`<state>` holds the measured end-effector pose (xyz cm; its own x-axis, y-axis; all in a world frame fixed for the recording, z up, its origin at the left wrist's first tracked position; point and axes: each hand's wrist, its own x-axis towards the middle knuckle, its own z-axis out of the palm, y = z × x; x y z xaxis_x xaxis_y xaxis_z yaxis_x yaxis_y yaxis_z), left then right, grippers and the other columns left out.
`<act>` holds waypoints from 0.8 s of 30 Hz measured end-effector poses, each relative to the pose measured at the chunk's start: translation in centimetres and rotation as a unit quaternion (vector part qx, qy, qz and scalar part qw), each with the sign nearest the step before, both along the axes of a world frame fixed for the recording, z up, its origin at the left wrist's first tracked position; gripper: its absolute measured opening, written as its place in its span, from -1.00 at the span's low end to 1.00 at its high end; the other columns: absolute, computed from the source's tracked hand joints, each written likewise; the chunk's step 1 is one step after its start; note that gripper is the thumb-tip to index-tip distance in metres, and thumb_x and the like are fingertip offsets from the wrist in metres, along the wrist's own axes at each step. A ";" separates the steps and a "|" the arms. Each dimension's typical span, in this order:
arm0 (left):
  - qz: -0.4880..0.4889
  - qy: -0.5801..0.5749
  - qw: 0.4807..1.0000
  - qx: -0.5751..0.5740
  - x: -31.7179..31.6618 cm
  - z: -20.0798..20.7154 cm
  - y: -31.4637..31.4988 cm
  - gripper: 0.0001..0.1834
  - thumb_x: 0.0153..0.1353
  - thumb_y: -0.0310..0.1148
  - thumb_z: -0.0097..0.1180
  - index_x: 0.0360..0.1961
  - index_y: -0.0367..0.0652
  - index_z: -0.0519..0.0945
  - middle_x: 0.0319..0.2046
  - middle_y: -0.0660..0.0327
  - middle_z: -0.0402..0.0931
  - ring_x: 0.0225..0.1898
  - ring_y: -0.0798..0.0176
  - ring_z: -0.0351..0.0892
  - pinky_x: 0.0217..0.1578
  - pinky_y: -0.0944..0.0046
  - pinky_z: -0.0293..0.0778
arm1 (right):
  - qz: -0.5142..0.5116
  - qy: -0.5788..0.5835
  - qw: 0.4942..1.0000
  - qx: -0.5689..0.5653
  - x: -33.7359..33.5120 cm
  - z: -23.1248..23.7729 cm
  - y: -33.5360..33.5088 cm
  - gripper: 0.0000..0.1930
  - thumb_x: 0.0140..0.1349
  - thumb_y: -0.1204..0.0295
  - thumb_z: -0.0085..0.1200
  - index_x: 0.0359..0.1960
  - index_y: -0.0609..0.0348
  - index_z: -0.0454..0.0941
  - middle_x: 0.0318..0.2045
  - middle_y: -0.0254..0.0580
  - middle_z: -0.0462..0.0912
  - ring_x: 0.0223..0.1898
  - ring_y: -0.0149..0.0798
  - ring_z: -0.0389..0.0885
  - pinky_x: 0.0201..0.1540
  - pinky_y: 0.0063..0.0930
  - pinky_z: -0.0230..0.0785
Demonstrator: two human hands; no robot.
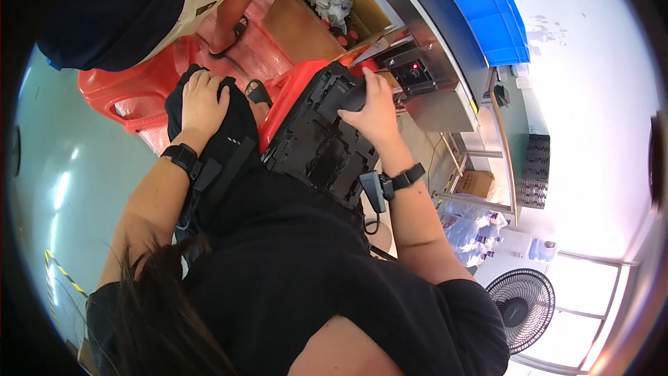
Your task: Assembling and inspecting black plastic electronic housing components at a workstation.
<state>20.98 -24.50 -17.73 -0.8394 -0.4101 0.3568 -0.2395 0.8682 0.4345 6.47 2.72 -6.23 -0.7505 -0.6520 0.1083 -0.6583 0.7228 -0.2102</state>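
My left hand [203, 106] lies flat on my black-trousered knee, fingers stretched and a little apart, holding nothing. With thumb and fingers my right hand [376, 110] grips a dark flat piece [353, 96], whose exact kind I cannot make out. That piece is at the far right part of a black molded tray [306, 141] with stepped recesses. Glossy dark patches show in the tray, too dark to tell as separate parts. Beneath the tray's left side shows a red plastic surface [277, 113].
Another person [139, 14] is at the upper left, by a red stool [136, 101]. An open cardboard box [306, 24] holds crumpled plastic. To the right are a metal bench with a control box [412, 69], a blue bin [487, 14] and a black fan [518, 310].
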 end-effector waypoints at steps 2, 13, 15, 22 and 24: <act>0.000 -0.004 1.000 0.003 0.1 0.1 -0.1 -0.73 0.06 -0.28 0.03 -0.25 -0.22 0.51 -0.18 0.10 0.42 0.01 0.04 0.31 0.01 0.12 0.21 | -0.034 -0.029 0.999 0.019 0.1 0.6 1.1 -0.02 -0.43 0.32 0.37 0.16 0.23 0.14 0.02 0.10 0.30 0.06 0.03 0.32 0.10 -0.26 0.24; -0.011 -0.010 1.000 -0.002 -0.3 0.4 0.2 -0.74 0.06 -0.29 0.01 -0.26 -0.20 0.52 -0.20 0.10 0.43 0.00 0.04 0.31 0.00 0.10 0.21 | -0.073 -0.017 0.997 -0.005 2.7 -0.3 7.2 -0.07 -0.30 0.30 0.35 0.20 0.18 0.11 0.19 0.00 0.18 0.24 0.00 0.11 0.20 -0.22 0.09; -0.005 -0.020 1.000 -0.015 0.3 0.5 -0.2 -0.74 0.06 -0.29 0.01 -0.26 -0.21 0.51 -0.20 0.10 0.43 -0.01 0.03 0.31 0.00 0.10 0.21 | -0.071 -0.065 0.979 0.177 3.6 -2.1 8.5 -0.16 -0.05 0.05 0.16 0.24 0.11 0.08 0.28 -0.05 0.05 0.30 -0.04 -0.01 0.21 -0.02 0.01; -0.024 -0.034 0.999 -0.034 -0.1 0.3 -0.1 -0.73 0.06 -0.28 0.01 -0.25 -0.21 0.51 -0.18 0.09 0.42 0.00 0.02 0.30 0.00 0.09 0.22 | -0.157 -0.009 0.979 0.133 8.9 -5.5 7.8 -0.31 0.16 0.01 -0.10 0.21 0.22 0.11 0.29 -0.02 0.01 0.32 -0.07 -0.05 0.18 0.10 -0.02; -0.031 -0.037 0.998 -0.048 -0.1 0.1 -0.1 -0.73 0.06 -0.28 0.02 -0.25 -0.21 0.50 -0.17 0.10 0.42 0.00 0.02 0.30 0.00 0.08 0.22 | -0.156 -0.004 0.985 0.072 9.3 -6.0 7.8 -0.28 0.17 0.00 -0.11 0.22 0.28 0.08 0.29 -0.02 -0.02 0.32 -0.09 -0.07 0.18 0.11 -0.03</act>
<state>20.93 -24.58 -17.65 -0.8874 -0.3234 0.3284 -0.2117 0.9189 0.3329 15.75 10.56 -12.22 -0.9170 -0.3980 0.0251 -0.3986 0.9123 -0.0941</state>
